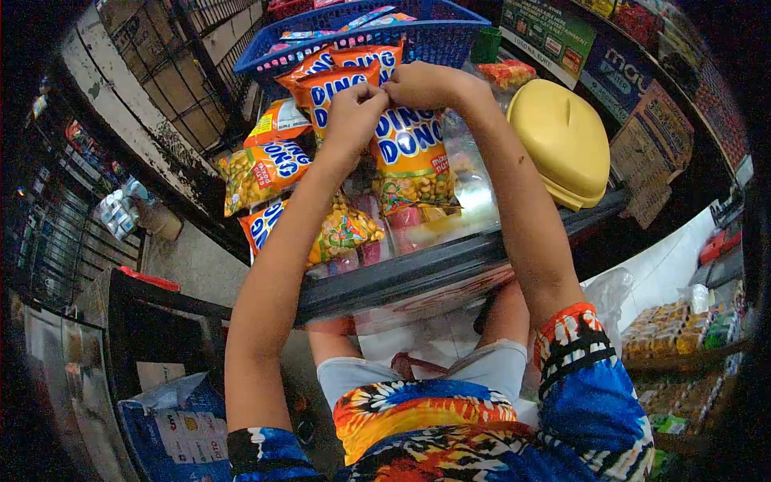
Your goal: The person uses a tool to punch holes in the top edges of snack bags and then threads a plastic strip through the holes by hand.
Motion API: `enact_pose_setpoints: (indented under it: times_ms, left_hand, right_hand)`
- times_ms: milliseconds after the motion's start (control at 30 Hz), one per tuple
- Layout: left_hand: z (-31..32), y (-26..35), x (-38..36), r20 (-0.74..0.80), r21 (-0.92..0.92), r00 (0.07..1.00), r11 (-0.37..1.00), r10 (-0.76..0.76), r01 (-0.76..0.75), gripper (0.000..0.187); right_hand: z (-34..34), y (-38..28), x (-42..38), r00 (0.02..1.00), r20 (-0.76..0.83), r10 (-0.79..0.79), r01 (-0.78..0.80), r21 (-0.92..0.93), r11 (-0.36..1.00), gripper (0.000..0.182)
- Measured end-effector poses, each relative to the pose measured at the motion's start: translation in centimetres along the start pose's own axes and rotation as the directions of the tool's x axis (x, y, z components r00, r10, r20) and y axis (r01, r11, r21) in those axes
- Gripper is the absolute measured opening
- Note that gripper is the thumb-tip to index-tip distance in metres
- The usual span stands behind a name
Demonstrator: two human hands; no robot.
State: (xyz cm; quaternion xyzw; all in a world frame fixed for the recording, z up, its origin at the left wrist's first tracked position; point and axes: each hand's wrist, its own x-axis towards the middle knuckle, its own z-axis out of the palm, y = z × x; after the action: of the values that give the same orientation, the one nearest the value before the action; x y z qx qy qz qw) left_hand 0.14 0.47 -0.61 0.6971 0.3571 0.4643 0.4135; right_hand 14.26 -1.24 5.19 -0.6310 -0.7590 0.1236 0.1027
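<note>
My left hand (357, 116) and my right hand (422, 84) meet over several orange Ding Dong mixed-nut snack bags on a glass-topped counter. Both hands are closed, with fingertips pinched together at the bags' top edges. Just below my right hand stands one snack bag (412, 153), its nuts showing through the lower part. Another bag (321, 90) is upright behind my left hand. Exactly which edge each hand pinches is partly hidden by the fingers. More bags lie to the left, including one bag (269, 165) on its side and one (345, 233) beside my left forearm.
A blue plastic basket (353, 40) with packets stands behind the bags. On the right sits a yellow lidded container (558, 140), near a small orange-red packet (507, 74). The counter's dark front edge (409, 269) runs before me. Metal bars (173, 72) stand at left.
</note>
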Motion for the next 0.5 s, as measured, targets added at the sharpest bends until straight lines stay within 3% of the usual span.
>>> enact_pose_setpoints:
  times_ms: [300, 500]
  left_hand:
    - [-0.1, -0.3, 0.1, 0.003, 0.056, 1.000, 0.998, 0.029, -0.030, 0.018]
    - [-0.1, -0.3, 0.1, 0.005, 0.043, 0.999, 0.998, 0.049, -0.049, 0.017]
  right_hand:
    - [0.5, 0.8, 1.1, 0.996, -0.016, -0.083, 0.082, -0.065, 0.995, 0.040]
    - [0.0, -0.1, 0.0, 1.000, 0.023, 0.010, -0.010, 0.014, 1.000, 0.039]
